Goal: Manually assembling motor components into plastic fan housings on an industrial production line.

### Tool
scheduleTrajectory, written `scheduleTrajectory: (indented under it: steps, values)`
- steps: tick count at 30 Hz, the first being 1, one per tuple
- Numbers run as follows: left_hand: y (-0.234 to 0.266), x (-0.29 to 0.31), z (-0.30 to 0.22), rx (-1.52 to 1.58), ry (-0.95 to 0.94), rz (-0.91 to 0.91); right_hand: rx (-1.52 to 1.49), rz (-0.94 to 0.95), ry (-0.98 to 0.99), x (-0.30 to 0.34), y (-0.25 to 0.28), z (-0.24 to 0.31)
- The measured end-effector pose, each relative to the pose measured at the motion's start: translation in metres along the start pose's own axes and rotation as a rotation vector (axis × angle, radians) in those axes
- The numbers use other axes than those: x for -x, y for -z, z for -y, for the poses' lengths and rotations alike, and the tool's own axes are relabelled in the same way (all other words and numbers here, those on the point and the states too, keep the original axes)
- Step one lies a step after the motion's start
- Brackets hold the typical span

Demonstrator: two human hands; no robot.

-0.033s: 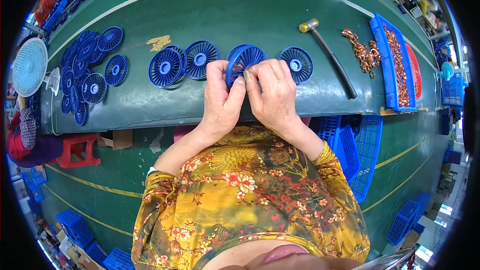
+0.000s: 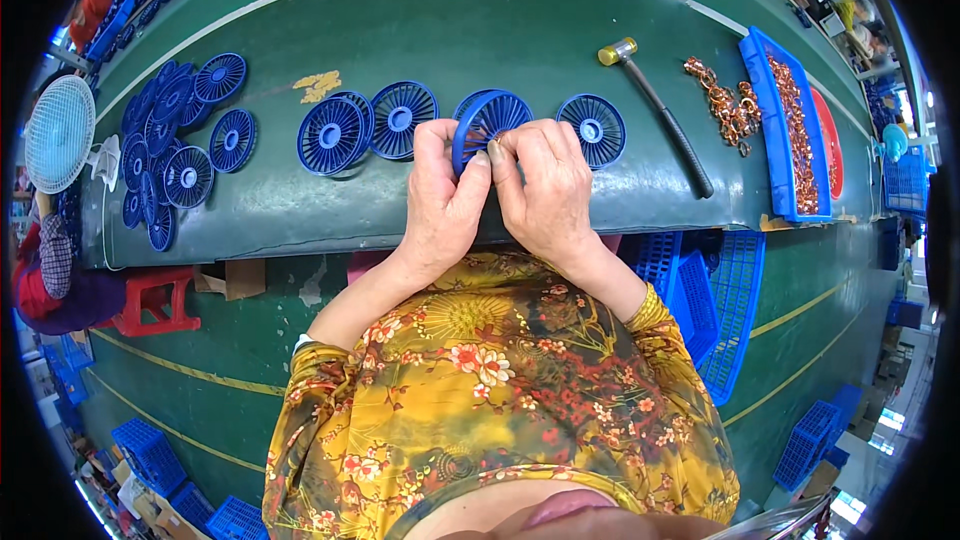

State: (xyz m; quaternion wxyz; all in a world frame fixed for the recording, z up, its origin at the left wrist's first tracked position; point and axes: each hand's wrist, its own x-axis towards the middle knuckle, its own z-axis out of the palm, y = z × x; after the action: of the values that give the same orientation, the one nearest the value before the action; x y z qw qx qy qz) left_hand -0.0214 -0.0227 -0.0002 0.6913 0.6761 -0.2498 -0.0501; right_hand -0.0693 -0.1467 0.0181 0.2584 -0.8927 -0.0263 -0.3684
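In front of my chest, a blue spoked plastic wheel (image 2: 497,112) is held tilted up off the table. My left hand (image 2: 442,190) is closed on its rim at the left, with the thumb reaching toward the middle. My right hand (image 2: 548,185) pinches at the wheel's near side, where a small copper-coloured piece (image 2: 497,140) glints between the fingertips; most of it is hidden. Behind the held wheel another blue wheel (image 2: 466,103) partly shows. To the right lies a single blue wheel (image 2: 592,131); left of my hands are a wheel (image 2: 405,119) and an overlapping pair (image 2: 332,135).
A pile of blue wheels (image 2: 188,177) covers the green table's (image 2: 480,30) left end. At right lie a hammer (image 2: 660,110), loose copper-coloured rings (image 2: 722,100), a blue tray (image 2: 755,130) of them and a red dish (image 2: 830,145). Blue crates (image 2: 735,320) stand below. Other people are further off.
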Motion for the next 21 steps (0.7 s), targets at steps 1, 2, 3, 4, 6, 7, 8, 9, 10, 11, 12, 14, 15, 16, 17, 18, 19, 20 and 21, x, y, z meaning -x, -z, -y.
scheduleTrajectory:
  steps: [1, 2, 3, 4, 6, 7, 8, 9, 10, 11, 12, 14, 15, 16, 17, 18, 19, 20, 21]
  values:
    - [0.001, -0.002, -0.004, 0.042, 0.067, 0.035, 0.006, -0.015, -0.030, 0.002, -0.002, -0.001]
    - [0.002, -0.003, -0.006, 0.084, 0.135, 0.069, 0.006, -0.016, -0.029, 0.004, -0.004, -0.001]
    - [0.001, -0.004, -0.005, 0.084, 0.133, 0.070, 0.015, -0.027, -0.053, 0.005, -0.005, -0.001]
    - [0.000, -0.006, -0.004, 0.128, 0.150, 0.052, 0.022, -0.038, -0.077, 0.006, -0.007, -0.001]
    - [-0.002, -0.006, -0.002, 0.171, 0.165, 0.033, 0.039, -0.050, -0.078, 0.007, -0.011, -0.002]
    - [-0.004, -0.004, -0.001, 0.341, 0.212, 0.055, 0.057, -0.061, -0.082, 0.007, -0.011, -0.002]
    - [-0.004, -0.003, 0.000, 0.512, 0.258, 0.077, 0.056, -0.060, -0.081, 0.008, -0.011, -0.002]
    - [-0.004, -0.002, 0.003, 0.512, 0.258, 0.077, 0.052, -0.053, -0.087, 0.008, -0.011, -0.003]
    - [-0.004, -0.001, 0.006, 0.540, 0.246, 0.088, 0.046, -0.046, -0.094, 0.008, -0.010, -0.003]
    - [-0.003, 0.000, 0.007, 0.568, 0.234, 0.099, 0.045, -0.045, -0.094, 0.008, -0.010, -0.002]
    - [-0.003, -0.001, 0.008, 0.568, 0.234, 0.098, 0.019, -0.072, -0.120, 0.009, -0.010, -0.002]
    - [-0.002, -0.003, 0.011, 0.595, 0.240, 0.102, -0.006, -0.098, -0.147, 0.008, -0.009, -0.002]
    - [-0.001, -0.003, 0.009, 0.596, 0.241, 0.103, 0.055, -0.116, -0.101, 0.005, -0.005, -0.002]
    - [-0.001, -0.004, 0.004, 0.609, 0.239, 0.117, 0.120, -0.135, -0.059, 0.004, -0.002, -0.003]
    - [-0.001, -0.005, -0.001, 0.623, 0.238, 0.131, 0.130, -0.089, -0.044, 0.008, 0.001, -0.006]
    - [0.003, -0.006, -0.002, 0.637, 0.257, 0.162, 0.153, -0.046, 0.029, 0.007, 0.008, -0.007]
    - [0.008, -0.008, -0.008, 0.688, 0.330, 0.198, 0.174, -0.002, 0.104, 0.005, 0.017, -0.009]
    - [0.013, -0.009, -0.014, 0.739, 0.404, 0.236, 0.096, 0.067, 0.183, 0.005, 0.026, -0.014]
    - [0.015, -0.007, -0.013, 0.709, 0.402, 0.268, 0.058, 0.098, 0.219, 0.006, 0.030, -0.018]
